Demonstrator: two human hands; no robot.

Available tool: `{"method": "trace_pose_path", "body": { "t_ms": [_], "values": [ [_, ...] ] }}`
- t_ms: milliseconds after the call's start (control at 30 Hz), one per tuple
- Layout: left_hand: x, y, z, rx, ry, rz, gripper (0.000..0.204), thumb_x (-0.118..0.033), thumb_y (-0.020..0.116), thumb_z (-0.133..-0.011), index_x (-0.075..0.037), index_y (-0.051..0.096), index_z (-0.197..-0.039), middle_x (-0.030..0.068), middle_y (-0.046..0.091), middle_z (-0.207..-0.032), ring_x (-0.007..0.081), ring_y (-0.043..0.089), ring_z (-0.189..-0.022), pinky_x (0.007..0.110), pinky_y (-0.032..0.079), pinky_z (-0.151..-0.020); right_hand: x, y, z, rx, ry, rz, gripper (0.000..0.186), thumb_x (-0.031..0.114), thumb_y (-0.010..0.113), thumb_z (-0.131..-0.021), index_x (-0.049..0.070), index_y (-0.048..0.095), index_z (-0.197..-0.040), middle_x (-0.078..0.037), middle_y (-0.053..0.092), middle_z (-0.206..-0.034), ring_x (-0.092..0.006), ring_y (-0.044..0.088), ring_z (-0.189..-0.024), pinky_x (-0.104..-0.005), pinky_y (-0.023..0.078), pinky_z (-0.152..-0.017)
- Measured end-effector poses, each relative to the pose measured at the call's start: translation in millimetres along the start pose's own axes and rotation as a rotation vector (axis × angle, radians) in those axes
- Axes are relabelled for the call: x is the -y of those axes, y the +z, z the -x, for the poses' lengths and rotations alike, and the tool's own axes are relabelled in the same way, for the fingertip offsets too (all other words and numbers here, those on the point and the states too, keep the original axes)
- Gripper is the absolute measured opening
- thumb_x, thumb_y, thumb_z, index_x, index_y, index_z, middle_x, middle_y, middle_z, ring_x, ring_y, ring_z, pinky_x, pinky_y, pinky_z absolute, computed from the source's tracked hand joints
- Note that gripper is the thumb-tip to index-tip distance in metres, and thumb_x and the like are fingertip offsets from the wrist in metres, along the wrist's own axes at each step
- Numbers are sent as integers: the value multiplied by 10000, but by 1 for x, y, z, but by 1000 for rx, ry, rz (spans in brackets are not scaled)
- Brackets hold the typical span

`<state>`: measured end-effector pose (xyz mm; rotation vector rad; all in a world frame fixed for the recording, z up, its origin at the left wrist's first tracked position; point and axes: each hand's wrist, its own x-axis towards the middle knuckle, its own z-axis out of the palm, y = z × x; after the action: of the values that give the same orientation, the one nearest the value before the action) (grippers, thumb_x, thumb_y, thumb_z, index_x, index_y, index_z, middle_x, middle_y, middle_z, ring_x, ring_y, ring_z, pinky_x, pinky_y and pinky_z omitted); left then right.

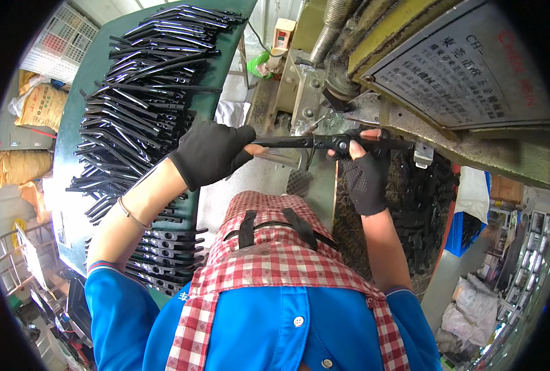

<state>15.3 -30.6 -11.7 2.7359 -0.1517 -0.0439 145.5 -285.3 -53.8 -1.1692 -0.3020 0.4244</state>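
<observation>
A long black metal bar (293, 142) lies crosswise in front of the machine, with both my hands on it. My left hand (216, 151), in a black glove with bare fingertips, is closed round its left end. My right hand (365, 176), gloved the same way, grips the right part with thumb and fingers. Between the hands the bar has a flat section with a round rivet-like spot. Part of its right end is hidden by my fingers. Just beyond the right hand is the machine's small metal block (423, 154).
On the left, a green table (232, 37) carries rows of bent black metal rods (139, 117) and flat pieces with holes (163, 253). Ahead right stands a large machine with a metal plate (454, 68). Black parts (420, 216) are heaped on a bench at my right, beside a blue crate (455, 235).
</observation>
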Motion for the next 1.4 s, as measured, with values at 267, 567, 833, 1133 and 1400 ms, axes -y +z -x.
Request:
{"method": "trace_pose_path", "body": {
  "t_ms": [267, 567, 833, 1133, 1400],
  "values": [
    [12, -7, -30, 7, -40, 3, 274, -366, 548, -907, -104, 581, -980, 166, 607, -648, 385, 615, -655, 491, 462, -593, 5, -6, -36, 81, -49, -45, 263, 38, 573, -879, -24, 569, -1134, -120, 604, -1055, -241, 613, -914, -401, 558, -719],
    [21, -19, -42, -85, 96, -213, 313, -364, 525, -935, -70, 558, -834, 156, 541, -576, 377, 569, -550, 454, 428, -507, -1, 10, -22, -31, 127, -285, 239, 101, 555, -861, -60, 571, -1036, -170, 632, -980, -318, 662, -827, -412, 582, -739],
    [22, -20, -47, -72, 122, -117, 304, -399, 511, -939, -106, 583, -905, 159, 577, -601, 383, 591, -589, 479, 453, -548, -11, -6, -32, -65, 156, -207, 249, 159, 575, -873, -39, 590, -1024, -158, 654, -944, -295, 666, -799, -408, 573, -748],
    [38, -24, -37, -135, 129, -185, 362, -418, 524, -935, -72, 614, -985, 186, 638, -757, 375, 630, -716, 454, 483, -616, -22, -6, -35, -140, 152, -273, 273, 193, 615, -869, -32, 622, -1023, -118, 657, -905, -228, 660, -750, -319, 557, -733],
    [89, -31, 4, -232, -93, -156, 492, -518, 509, -918, -36, 604, -948, 205, 572, -641, 428, 572, -643, 479, 426, -587, -18, 4, -30, -189, 151, -245, 217, 186, 656, -831, 0, 616, -936, -99, 645, -817, -223, 647, -669, -321, 565, -648]
  ]
}}
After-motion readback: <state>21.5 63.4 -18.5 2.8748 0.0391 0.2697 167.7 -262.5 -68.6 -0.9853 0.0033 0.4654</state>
